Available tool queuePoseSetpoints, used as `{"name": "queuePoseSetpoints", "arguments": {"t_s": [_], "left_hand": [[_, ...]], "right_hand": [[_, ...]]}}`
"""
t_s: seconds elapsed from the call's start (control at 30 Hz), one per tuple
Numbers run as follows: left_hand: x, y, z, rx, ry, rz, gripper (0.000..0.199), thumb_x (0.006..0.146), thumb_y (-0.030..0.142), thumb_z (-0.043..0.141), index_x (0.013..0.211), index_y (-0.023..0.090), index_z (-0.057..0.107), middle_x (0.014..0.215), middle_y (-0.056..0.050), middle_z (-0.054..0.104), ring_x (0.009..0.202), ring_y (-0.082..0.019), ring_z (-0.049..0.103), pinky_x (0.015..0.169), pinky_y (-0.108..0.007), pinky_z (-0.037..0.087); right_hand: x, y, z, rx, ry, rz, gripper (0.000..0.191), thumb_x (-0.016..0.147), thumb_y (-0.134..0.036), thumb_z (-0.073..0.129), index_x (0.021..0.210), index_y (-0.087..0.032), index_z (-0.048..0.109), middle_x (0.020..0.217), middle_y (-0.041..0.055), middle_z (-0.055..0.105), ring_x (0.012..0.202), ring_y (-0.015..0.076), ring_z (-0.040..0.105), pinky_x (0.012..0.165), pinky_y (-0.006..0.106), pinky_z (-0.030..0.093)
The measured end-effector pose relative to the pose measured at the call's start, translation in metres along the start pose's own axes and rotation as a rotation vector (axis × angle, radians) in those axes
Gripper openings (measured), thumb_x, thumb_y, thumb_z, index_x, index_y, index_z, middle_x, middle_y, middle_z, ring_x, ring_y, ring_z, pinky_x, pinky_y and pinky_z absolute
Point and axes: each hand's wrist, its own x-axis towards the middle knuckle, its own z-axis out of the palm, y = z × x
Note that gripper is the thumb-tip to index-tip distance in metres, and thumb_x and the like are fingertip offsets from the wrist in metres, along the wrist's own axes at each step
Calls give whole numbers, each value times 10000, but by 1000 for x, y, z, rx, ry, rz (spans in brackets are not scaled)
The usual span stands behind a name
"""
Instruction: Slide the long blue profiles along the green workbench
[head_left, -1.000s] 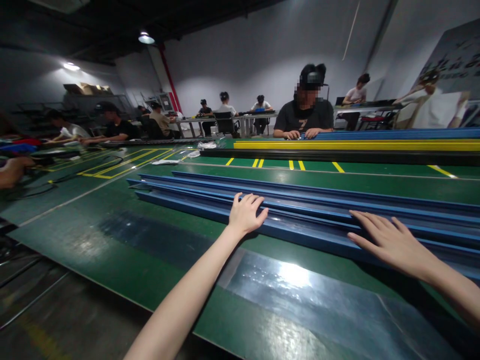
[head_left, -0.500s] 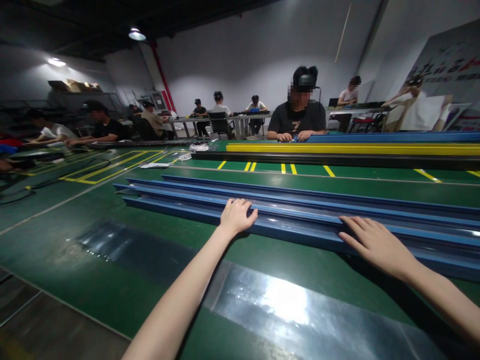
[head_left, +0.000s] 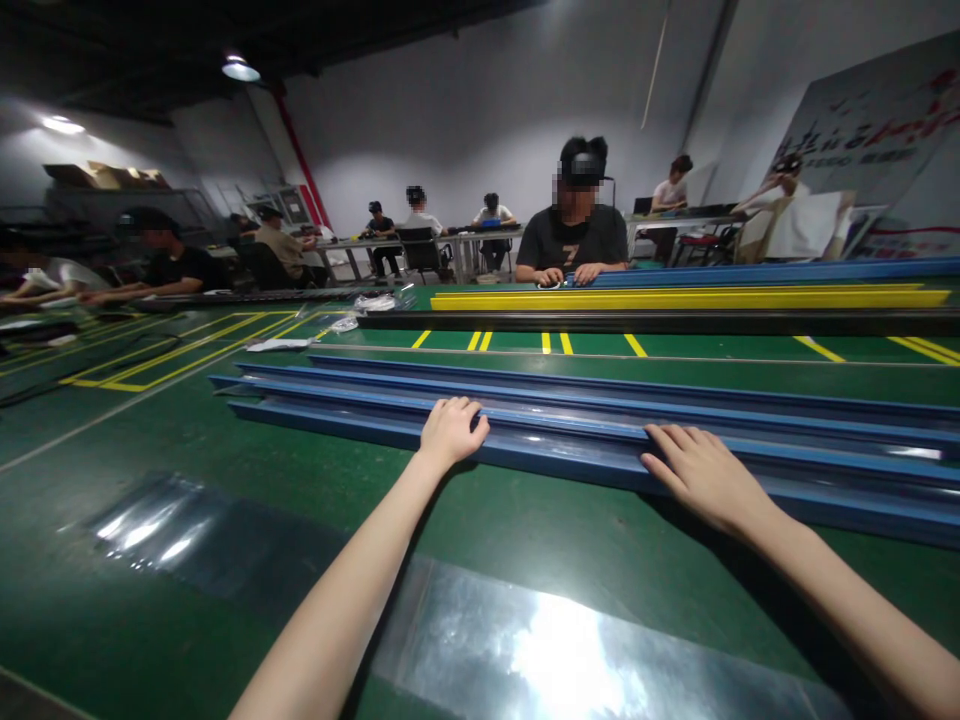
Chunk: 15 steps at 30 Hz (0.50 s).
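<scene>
Hands on blue rails [head_left: 562, 425]

Film [head_left: 465, 625] lies near on the tabletop [head_left: 525, 540]. Over the rails just beyond, my left hand [head_left: 452, 430] curls, grip unclear; well apart, my right hand [head_left: 697, 470] rests spread. Likely I'm steadying them; any shift calls for even pressure.

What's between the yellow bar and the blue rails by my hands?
In the head view, a long black bar, then green tabletop with short yellow stripes, lies between the yellow bar and the blue rails.
</scene>
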Motion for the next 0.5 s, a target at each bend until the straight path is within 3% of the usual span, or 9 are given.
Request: {"name": "queuePoseSetpoints", "arguments": {"t_s": [0.5], "left_hand": [[25, -9, 10, 17, -20, -6, 324, 830, 287, 353, 970, 198, 632, 972, -67, 652, 932, -222, 570, 813, -340, 397]], "right_hand": [[34, -3, 1, -11, -50, 107, 495, 902, -434, 209, 1144, -148, 533, 1016, 111, 604, 906, 239, 507, 797, 357, 344]]}}
